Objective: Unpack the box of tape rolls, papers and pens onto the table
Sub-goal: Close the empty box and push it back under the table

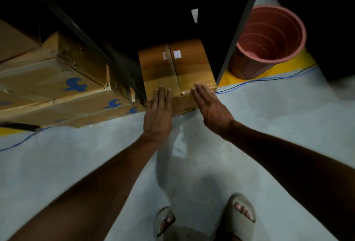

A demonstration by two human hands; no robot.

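Observation:
A brown cardboard box (176, 66) with its two top flaps closed sits on the floor, tucked under a dark shelf or table. Small white stickers sit near its middle seam. My left hand (158, 114) lies flat with straight fingers over the box's near left edge; a ring is on one finger. My right hand (208, 104) reaches with straight fingers to the near right corner, fingertips touching the top edge. The box's contents are hidden.
Large taped cardboard boxes (57, 87) with blue logos lie to the left. A pink plastic bucket (269, 43) stands at the right behind a slanted dark metal leg (240, 29). Blue and black cables (269, 77) run across the grey floor. My sandalled feet (236, 215) are below.

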